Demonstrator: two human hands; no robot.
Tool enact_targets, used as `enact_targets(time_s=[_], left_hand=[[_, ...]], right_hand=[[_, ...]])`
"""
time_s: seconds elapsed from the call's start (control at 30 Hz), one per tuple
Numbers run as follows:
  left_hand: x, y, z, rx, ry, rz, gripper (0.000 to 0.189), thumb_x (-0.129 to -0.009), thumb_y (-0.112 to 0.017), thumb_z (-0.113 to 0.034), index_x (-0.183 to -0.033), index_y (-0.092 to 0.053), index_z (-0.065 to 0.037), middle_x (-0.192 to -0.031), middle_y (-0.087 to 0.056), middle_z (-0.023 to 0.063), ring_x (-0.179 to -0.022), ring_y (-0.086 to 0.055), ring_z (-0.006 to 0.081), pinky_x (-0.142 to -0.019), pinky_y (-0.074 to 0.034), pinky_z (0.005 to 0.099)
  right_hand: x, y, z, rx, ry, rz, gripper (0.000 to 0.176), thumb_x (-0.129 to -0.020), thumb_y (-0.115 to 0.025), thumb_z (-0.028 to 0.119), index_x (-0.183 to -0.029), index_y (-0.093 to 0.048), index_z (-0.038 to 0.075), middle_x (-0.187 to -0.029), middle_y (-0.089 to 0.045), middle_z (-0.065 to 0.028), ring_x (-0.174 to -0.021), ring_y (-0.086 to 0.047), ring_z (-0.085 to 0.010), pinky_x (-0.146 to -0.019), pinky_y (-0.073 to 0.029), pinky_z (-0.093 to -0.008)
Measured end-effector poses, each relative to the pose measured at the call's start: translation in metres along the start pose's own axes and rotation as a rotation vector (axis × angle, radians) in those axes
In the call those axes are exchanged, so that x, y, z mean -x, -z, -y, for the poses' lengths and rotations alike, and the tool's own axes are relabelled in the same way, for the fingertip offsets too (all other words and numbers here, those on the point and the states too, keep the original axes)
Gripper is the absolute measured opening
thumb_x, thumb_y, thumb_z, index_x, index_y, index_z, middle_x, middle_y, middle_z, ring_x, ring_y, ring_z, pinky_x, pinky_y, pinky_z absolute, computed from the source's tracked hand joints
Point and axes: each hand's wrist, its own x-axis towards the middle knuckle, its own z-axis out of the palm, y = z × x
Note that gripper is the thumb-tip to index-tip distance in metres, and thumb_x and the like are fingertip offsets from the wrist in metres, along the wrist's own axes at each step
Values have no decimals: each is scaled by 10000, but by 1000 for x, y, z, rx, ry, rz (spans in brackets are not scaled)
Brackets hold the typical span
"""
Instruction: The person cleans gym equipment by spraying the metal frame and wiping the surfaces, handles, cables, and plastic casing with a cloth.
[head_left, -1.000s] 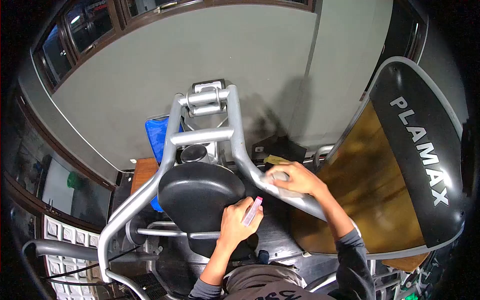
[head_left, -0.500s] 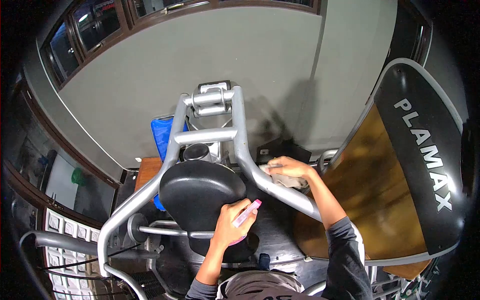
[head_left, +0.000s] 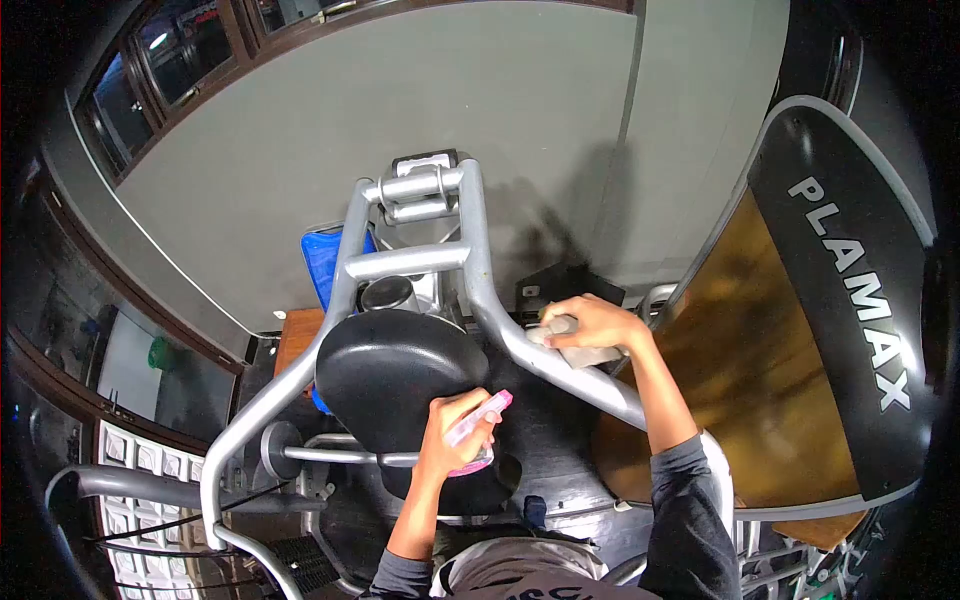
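My left hand (head_left: 452,438) is wrapped round a clear spray bottle with a pink top (head_left: 491,407), in front of the black padded seat (head_left: 395,375). Pink also shows below the fingers at the bottle's lower end. A pale, crumpled cloth (head_left: 590,356) is bunched under my right hand (head_left: 600,326), whose fingers close on it. That cloth lies against the right-hand bar of the silver tubular frame (head_left: 545,362) of a gym machine. The frame runs round both sides of the seat and joins at the top.
At right stands a tall panel lettered PLAMAX (head_left: 850,290). A grey wall (head_left: 400,90) rises behind the machine, with a blue object (head_left: 322,262) and a wooden piece (head_left: 297,335) before it. A grey bar (head_left: 140,485) juts out at lower left.
My right hand has shifted slightly, and its fingers now bunch the cloth higher on the bar. My left hand with the spray bottle has moved a little up and left.
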Motion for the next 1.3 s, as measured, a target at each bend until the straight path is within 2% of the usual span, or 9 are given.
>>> enact_targets(time_s=[0.13,0.23,0.5,0.63,0.67,0.77,0.93,1.1,1.3], left_hand=[[1,0,-2,71,-22,-22,215,-903,-587,-151,-811,-627,40,-670,-646,85,-513,-638,137,-492,-494,265],[1,2,3,61,-13,-5,405,-927,-571,-309,-814,-625,76,-718,-670,128,-503,-647,172,-483,-505,281],[5,3,3,117,-5,20,387,-926,-574,-307,-824,-629,62,-722,-672,123,-512,-647,168,-486,-502,274],[5,3,-1,60,-48,22,381,-931,-560,-297,-825,-630,63,-719,-673,119,-512,-646,168,-487,-499,272],[5,3,-1,58,-48,24,381,-931,-560,-297,-825,-630,63,-719,-673,119,-512,-646,168,-487,-499,272],[4,4,1,64,-40,18,377,-929,-559,-291,-819,-630,63,-717,-674,121,-509,-647,169,-488,-499,273],[4,5,2,53,-63,25,372,-927,-561,-281,-809,-629,65,-714,-670,128,-513,-649,173,-491,-502,277],[4,5,4,97,-67,20,382,-934,-557,-285,-811,-624,71,-713,-668,127,-512,-649,172,-490,-502,277],[5,4,2,106,-65,24,218,-925,-566,-140,-820,-629,41,-672,-645,85,-518,-630,131,-501,-493,264]], right_hand=[[-13,-28,50,29,98,-226,301,-791,-708,231,-1048,-624,99,-1016,-686,-129,-974,-661,-353,-831,-519,-420],[-7,-24,68,248,83,-164,282,-760,-716,185,-1024,-638,122,-968,-676,-116,-930,-659,-362,-803,-519,-452],[6,-42,80,669,63,-46,280,-733,-724,187,-1013,-713,191,-1026,-666,-71,-1060,-620,-266,-894,-453,-447],[-27,-71,76,792,171,-222,182,-739,-676,145,-914,-715,117,-944,-645,-107,-880,-673,-256,-652,-503,-429],[-27,-78,70,803,267,-324,160,-740,-655,132,-879,-714,80,-972,-637,-129,-805,-680,-271,-575,-507,-414],[-4,-80,82,748,162,-365,154,-752,-640,116,-880,-717,79,-1031,-619,-141,-802,-666,-300,-619,-528,-409],[31,-70,92,845,0,-118,174,-742,-682,124,-899,-755,141,-1115,-514,-75,-1041,-559,-312,-655,-541,-387],[40,-55,91,826,27,-86,267,-695,-732,124,-955,-744,180,-1112,-501,-61,-1044,-542,-306,-693,-557,-384],[23,-68,80,661,161,-400,393,-636,-767,117,-1020,-693,150,-1086,-517,-54,-1046,-528,-268,-616,-555,-357]])
